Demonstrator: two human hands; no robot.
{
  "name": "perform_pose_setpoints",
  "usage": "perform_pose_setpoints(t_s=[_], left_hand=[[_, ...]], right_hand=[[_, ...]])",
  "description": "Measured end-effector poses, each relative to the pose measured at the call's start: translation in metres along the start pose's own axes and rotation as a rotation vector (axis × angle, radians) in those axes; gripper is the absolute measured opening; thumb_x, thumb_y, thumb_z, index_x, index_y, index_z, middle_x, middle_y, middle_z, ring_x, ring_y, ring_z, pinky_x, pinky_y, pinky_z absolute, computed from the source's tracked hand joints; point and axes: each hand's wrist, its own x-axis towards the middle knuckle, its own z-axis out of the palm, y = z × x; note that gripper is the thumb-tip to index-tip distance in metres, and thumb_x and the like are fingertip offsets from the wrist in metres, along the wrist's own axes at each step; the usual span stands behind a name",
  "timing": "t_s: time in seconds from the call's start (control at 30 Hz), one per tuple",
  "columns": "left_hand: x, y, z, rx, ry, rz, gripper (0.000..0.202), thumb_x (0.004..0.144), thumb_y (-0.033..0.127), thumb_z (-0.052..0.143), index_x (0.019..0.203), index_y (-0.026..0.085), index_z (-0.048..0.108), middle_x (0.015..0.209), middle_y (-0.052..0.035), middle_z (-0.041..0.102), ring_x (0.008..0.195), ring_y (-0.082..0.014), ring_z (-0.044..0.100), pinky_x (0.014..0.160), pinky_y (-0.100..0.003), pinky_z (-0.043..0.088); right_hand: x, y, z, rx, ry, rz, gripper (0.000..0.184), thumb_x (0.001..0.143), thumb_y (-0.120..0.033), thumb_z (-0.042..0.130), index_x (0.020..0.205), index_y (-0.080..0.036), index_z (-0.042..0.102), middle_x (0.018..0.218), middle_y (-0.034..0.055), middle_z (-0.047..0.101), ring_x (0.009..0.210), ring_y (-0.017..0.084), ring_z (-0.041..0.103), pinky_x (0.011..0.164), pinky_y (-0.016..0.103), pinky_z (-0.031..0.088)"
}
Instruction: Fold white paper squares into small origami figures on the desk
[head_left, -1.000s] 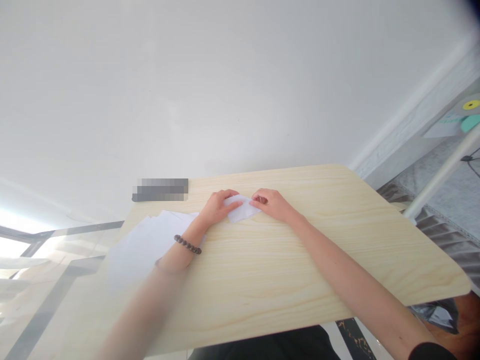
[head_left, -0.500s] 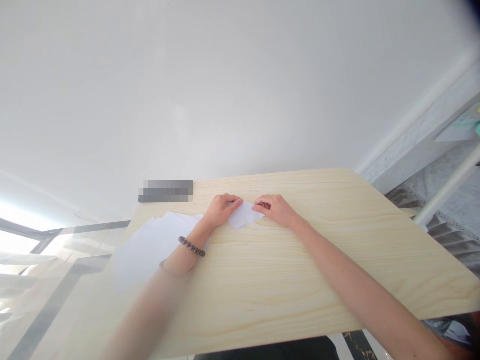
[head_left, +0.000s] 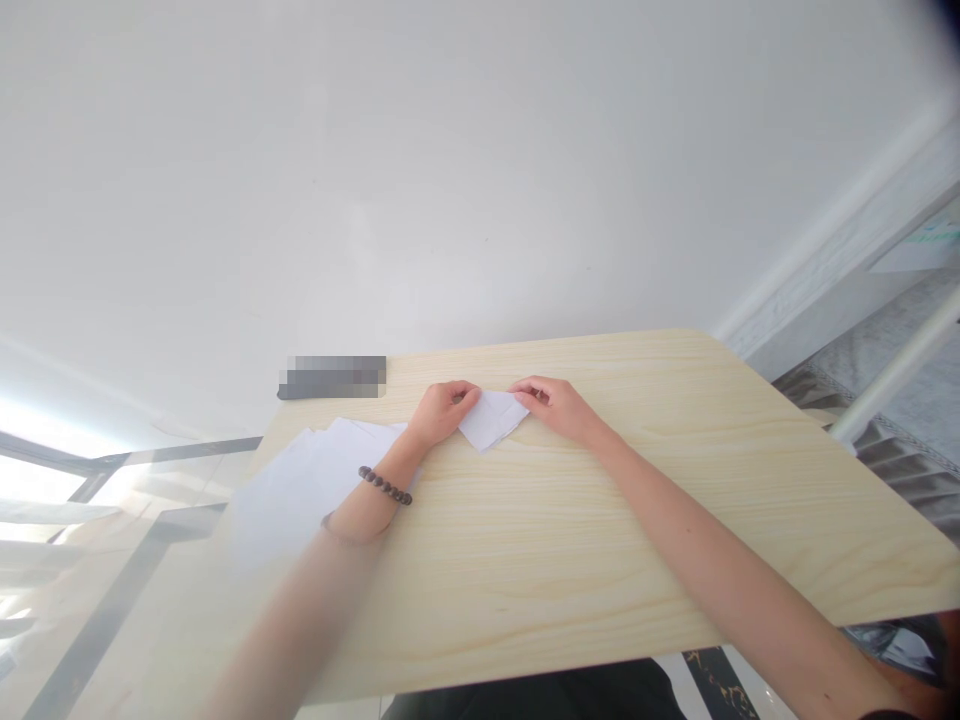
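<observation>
A small folded white paper [head_left: 493,418] lies on the pale wooden table [head_left: 570,560], its lower edge coming to a point. My left hand [head_left: 444,408], with a dark bead bracelet on its wrist, pinches the paper's left corner with curled fingers. My right hand [head_left: 556,406] pinches the right corner in the same way. Both hands rest on the table near its far edge.
A loose stack of white sheets [head_left: 307,485] lies at the table's left, under my left forearm. A dark flat object [head_left: 332,377] sits at the far left corner. A white wall stands behind the table; a white rail [head_left: 896,375] and grey floor are at right.
The paper has gone from a flat strip to a shape with a point hanging down. Both hands have stayed at its two ends, shifting only slightly.
</observation>
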Motion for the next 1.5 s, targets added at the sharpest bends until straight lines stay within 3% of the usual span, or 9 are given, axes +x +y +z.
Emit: perform_pose_setpoints(t_s=[0.2,0.53,0.7,0.9,1.03,1.2,1.37,1.5], left_hand=[[-0.0008,0.0017,0.0004,-0.018,0.000,0.023,0.035,0.078,0.043,0.044,0.080,0.015,0.065,0.083,-0.0029,0.066,0.076,-0.0172,0.058,0.067,-0.024,0.043],[0.0001,-0.0016,-0.0002,-0.095,0.068,-0.016,0.037,0.076,0.047,0.049,0.088,0.015,0.063,0.084,-0.0035,0.066,0.072,-0.0157,0.058,0.064,-0.024,0.043],[-0.0010,-0.0007,0.0013,-0.152,0.061,-0.018,0.038,0.073,0.049,0.053,0.089,0.016,0.063,0.087,-0.0036,0.066,0.073,-0.0152,0.058,0.063,-0.023,0.044],[-0.0025,-0.0020,0.0044,-0.203,0.092,-0.041,0.037,0.071,0.050,0.057,0.089,0.018,0.052,0.063,0.0023,0.059,0.050,-0.0080,0.046,0.046,-0.018,0.032],[-0.0029,0.0005,0.0031,-0.219,0.096,0.007,0.036,0.078,0.052,0.047,0.082,0.017,0.053,0.058,0.0031,0.052,0.052,-0.0083,0.043,0.049,-0.019,0.032],[-0.0016,0.0022,0.0018,-0.294,0.086,0.015,0.052,0.086,0.053,0.025,0.070,0.013,0.055,0.070,-0.0025,0.057,0.069,-0.0131,0.051,0.065,-0.023,0.039],[-0.0031,0.0034,0.0016,-0.214,0.010,-0.031,0.043,0.080,0.054,0.041,0.078,0.014,0.057,0.061,0.0010,0.055,0.054,-0.0090,0.044,0.050,-0.020,0.032],[-0.0049,0.0058,0.0023,-0.224,-0.063,-0.033,0.042,0.075,0.052,0.051,0.095,0.015,0.058,0.070,-0.0011,0.062,0.055,-0.0089,0.048,0.050,-0.019,0.034]], right_hand=[[-0.0016,-0.0011,-0.0005,-0.047,-0.089,0.005,0.022,0.077,-0.035,0.049,0.079,-0.019,0.063,0.074,0.0011,0.061,0.064,0.012,0.050,0.059,0.025,0.039],[0.0011,0.0011,-0.0015,0.029,0.032,0.076,0.022,0.077,-0.034,0.047,0.076,-0.016,0.059,0.069,0.0007,0.058,0.059,0.010,0.046,0.057,0.023,0.037],[0.0015,-0.0030,-0.0006,0.035,-0.084,0.099,0.020,0.075,-0.034,0.049,0.074,-0.017,0.059,0.066,-0.0007,0.055,0.058,0.010,0.045,0.054,0.022,0.035],[0.0033,-0.0025,0.0038,0.022,-0.053,0.109,0.027,0.077,-0.039,0.046,0.071,-0.016,0.060,0.064,-0.0004,0.055,0.057,0.010,0.046,0.053,0.022,0.034],[0.0033,-0.0006,0.0044,0.034,-0.020,0.119,0.029,0.077,-0.040,0.046,0.070,-0.015,0.059,0.062,-0.0001,0.055,0.057,0.010,0.046,0.053,0.022,0.034],[0.0010,-0.0025,0.0025,0.051,-0.028,0.109,0.029,0.077,-0.040,0.046,0.070,-0.016,0.060,0.064,0.0002,0.056,0.058,0.010,0.046,0.054,0.022,0.034],[-0.0012,-0.0022,0.0025,0.046,-0.059,0.087,0.029,0.078,-0.040,0.047,0.074,-0.016,0.062,0.066,0.0008,0.058,0.058,0.010,0.046,0.053,0.022,0.034],[-0.0019,-0.0027,0.0024,0.044,-0.064,0.063,0.031,0.078,-0.041,0.047,0.077,-0.015,0.064,0.066,0.0010,0.058,0.056,0.009,0.044,0.052,0.022,0.033]])
